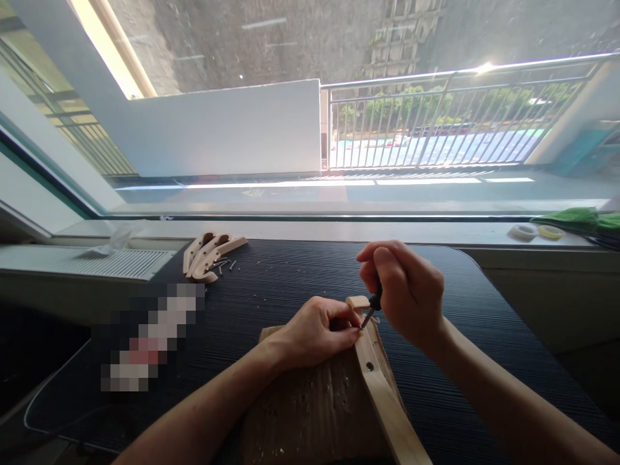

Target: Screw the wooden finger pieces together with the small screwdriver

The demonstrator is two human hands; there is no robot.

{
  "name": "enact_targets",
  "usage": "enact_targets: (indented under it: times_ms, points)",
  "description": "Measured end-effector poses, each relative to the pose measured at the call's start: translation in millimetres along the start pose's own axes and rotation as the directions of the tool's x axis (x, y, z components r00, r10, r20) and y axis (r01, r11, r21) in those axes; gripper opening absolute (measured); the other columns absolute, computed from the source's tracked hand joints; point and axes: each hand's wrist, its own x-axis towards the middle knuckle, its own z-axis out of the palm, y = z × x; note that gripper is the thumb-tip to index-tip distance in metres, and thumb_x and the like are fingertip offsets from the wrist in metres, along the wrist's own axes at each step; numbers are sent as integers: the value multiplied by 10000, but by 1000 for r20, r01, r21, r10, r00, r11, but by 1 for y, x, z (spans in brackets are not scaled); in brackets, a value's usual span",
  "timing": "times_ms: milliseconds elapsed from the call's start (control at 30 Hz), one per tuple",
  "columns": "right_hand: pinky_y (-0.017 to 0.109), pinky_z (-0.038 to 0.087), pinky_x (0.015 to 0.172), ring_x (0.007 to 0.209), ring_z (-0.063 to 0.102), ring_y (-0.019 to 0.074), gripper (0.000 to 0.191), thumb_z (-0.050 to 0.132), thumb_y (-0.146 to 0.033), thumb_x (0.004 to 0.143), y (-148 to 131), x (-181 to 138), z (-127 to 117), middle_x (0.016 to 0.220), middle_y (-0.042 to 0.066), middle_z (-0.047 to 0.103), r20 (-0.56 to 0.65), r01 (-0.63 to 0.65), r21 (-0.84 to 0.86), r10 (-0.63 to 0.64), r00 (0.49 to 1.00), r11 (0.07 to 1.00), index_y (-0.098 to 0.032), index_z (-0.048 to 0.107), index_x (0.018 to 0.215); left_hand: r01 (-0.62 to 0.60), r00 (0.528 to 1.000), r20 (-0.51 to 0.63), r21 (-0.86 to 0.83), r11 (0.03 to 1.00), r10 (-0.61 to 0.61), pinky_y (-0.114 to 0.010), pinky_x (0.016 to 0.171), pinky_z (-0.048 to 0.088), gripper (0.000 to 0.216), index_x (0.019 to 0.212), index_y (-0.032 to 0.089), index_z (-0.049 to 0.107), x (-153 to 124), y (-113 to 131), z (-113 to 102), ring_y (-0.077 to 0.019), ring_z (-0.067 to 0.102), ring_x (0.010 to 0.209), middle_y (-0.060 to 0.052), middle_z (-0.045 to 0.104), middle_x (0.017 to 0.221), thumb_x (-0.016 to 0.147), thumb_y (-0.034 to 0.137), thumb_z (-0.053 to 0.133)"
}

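My right hand (409,290) is closed around the black handle of a screwdriver (370,314), its shaft slanting down to the left. At its tip, my left hand (320,329) pinches thumb and forefinger around a small metal piece that looks like a screw (361,327), mostly hidden by the fingertips. Below the fingers lies a pale wooden bar (382,394) with a hooked far end and a dark hole along it. The bar rests on a worn wooden board (310,400), which my left forearm partly covers.
At the table's far left lie several curved wooden hook pieces (209,255) with loose screws (221,263) beside them. A blurred-out item (150,342) is on the left of the black table (465,381). Tape rolls (523,232) and green cloth (574,219) sit on the window sill.
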Motion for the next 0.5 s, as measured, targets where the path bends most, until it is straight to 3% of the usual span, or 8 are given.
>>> enact_targets:
  times_ms: [133, 367, 500]
  points:
    - [213, 367, 438, 453, 445, 71, 212, 426, -227, 901, -7, -5, 0, 544, -32, 497, 49, 96, -30, -94, 994, 995, -174, 601, 796, -27, 1000, 8, 0, 1000, 27, -186, 541, 331, 206, 796, 110, 658, 0, 0, 0, -77, 422, 570, 21, 514, 612, 801, 282, 544]
    - [204, 351, 439, 434, 401, 61, 243, 392, -244, 930, 3, 0, 2, 511, -52, 451, -30, -4, 49, 6, 1000, 999, -169, 572, 785, -51, 999, -4, -8, 999, 50, -198, 629, 390, 184, 818, 113, 671, -1, -2, -1, -102, 515, 651, -2, 619, 703, 795, 262, 564]
    - [203, 343, 437, 445, 393, 63, 242, 386, -256, 932, 5, 4, 0, 519, -51, 445, 50, -37, 44, 34, 998, 998, -163, 568, 802, -29, 999, -13, 13, 999, 29, -192, 588, 372, 181, 812, 120, 664, -1, -3, 0, -86, 483, 602, 18, 580, 649, 799, 269, 562]
